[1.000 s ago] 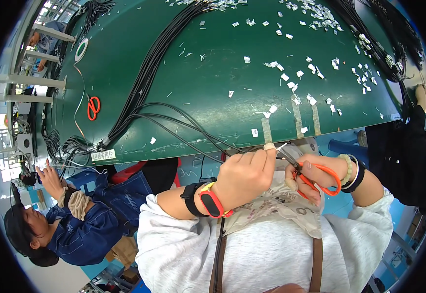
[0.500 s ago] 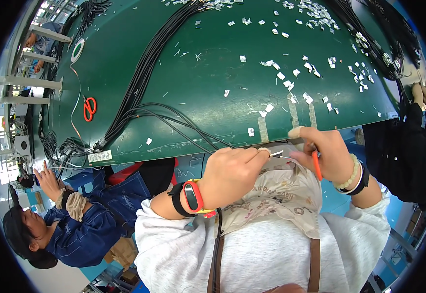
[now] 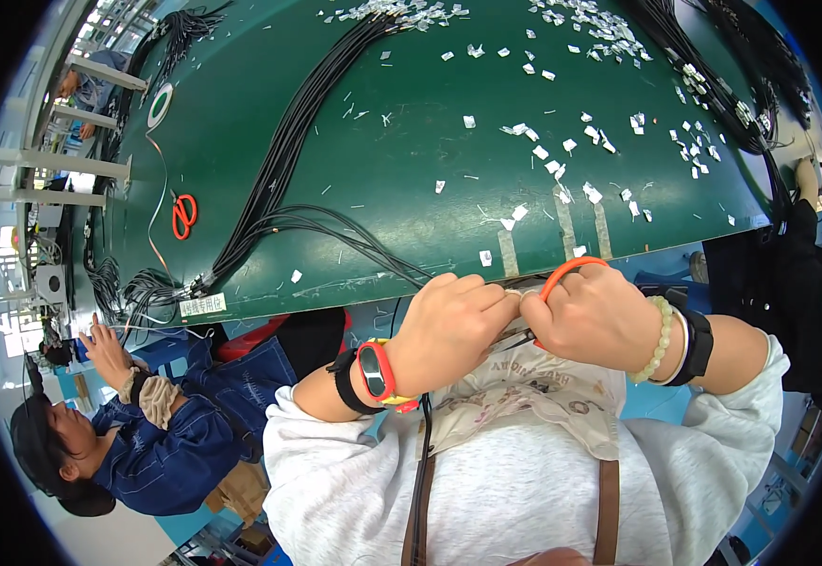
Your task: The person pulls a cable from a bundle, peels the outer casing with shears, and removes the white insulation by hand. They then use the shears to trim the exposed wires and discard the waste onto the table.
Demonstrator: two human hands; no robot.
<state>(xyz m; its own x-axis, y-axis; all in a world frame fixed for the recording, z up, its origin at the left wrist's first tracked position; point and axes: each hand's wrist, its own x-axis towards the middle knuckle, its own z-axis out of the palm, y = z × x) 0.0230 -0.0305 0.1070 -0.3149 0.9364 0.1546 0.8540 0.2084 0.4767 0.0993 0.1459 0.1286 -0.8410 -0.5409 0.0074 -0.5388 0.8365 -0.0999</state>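
My left hand [image 3: 458, 321] is closed in a pinch just off the table's front edge, gripping a black cable [image 3: 420, 481] whose tail hangs below the wrist. My right hand [image 3: 588, 319] is wrapped round orange-handled scissors [image 3: 566, 272], its thumb and fingertips meeting those of the left. A small pale cable end [image 3: 516, 293] shows between the fingertips; the fingers hide most of it. Part of the scissors' dark blades shows under the hands. Several black cables [image 3: 354, 236] run from the table toward my left hand.
On the green table [image 3: 411, 141] lie a thick black cable bundle [image 3: 283, 151], second orange scissors [image 3: 184, 216], a tape roll [image 3: 159, 106] and scattered white scraps [image 3: 524, 130]. A co-worker in denim [image 3: 170, 443] sits at left; another in black [image 3: 760, 302] is at right.
My right hand has moved left and closed against my left fingertips, the scissors turning so an orange loop now rises above the hand. The cable end is now mostly covered.
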